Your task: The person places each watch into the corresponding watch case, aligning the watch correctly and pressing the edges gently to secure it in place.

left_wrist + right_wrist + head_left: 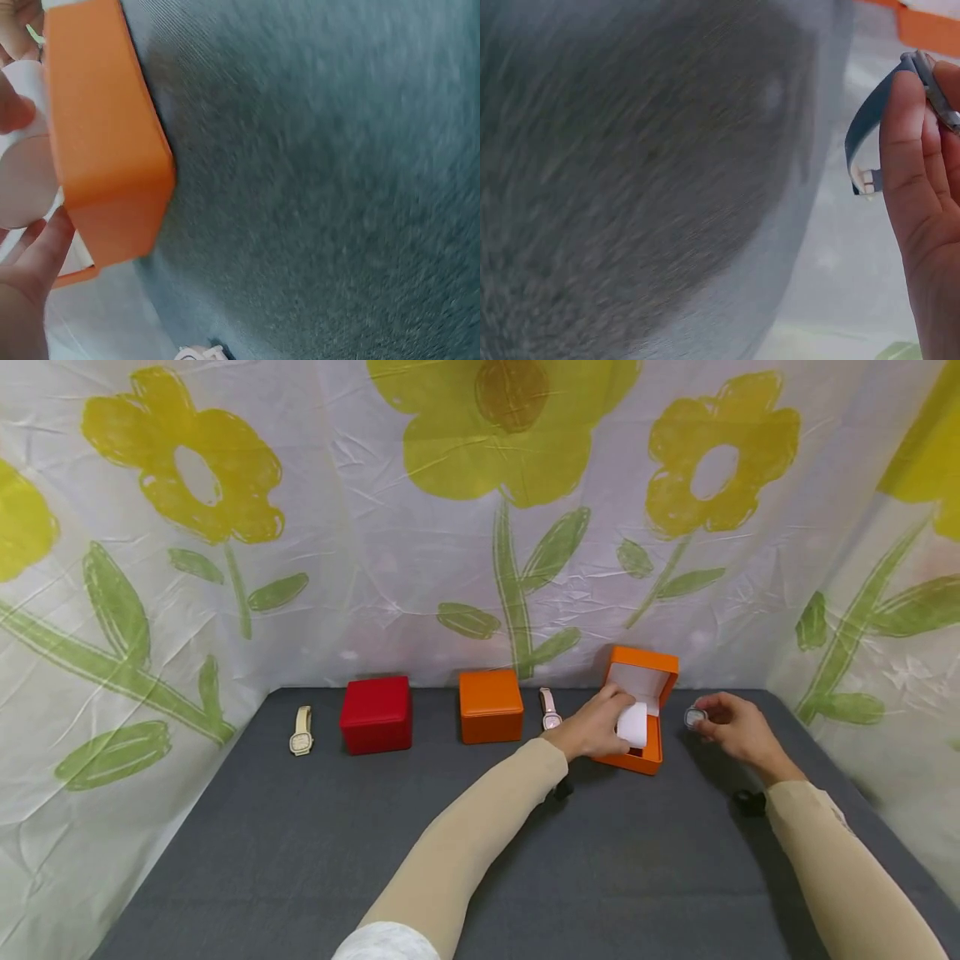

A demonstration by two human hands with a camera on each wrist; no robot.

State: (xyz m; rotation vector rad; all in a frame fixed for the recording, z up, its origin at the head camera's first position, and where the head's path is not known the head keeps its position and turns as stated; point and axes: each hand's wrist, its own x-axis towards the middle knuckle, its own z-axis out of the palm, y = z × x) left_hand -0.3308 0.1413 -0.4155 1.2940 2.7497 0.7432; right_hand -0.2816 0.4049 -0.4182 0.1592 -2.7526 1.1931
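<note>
Fingers of the right hand (pixel 738 727) pinch a grey-strapped watch (pixel 695 718) beside the open orange box (pixel 637 710); left hand (pixel 596 727) grips its white cushion (pixel 632 724). Light, floppy strap; hold the case.

Grey tabletop (pixel 315 860) boxed in by flowered cloth.

You face a dark grey tabletop with a fine woven texture, which fills the lower half of the head view and shows blurred in both wrist views. A white, creased cloth backdrop (pixel 390 568) rises on 3 sides of it: straight ahead, to your left and to your right. It is printed with big yellow flowers (pixel 502 427) on green stems (pixel 513 610) with green leaves; you can count 3 whole blooms on the back panel, with parts of others at the far left and far right edges. The light is soft and even, with only faint shadows on the grey surface.
</note>
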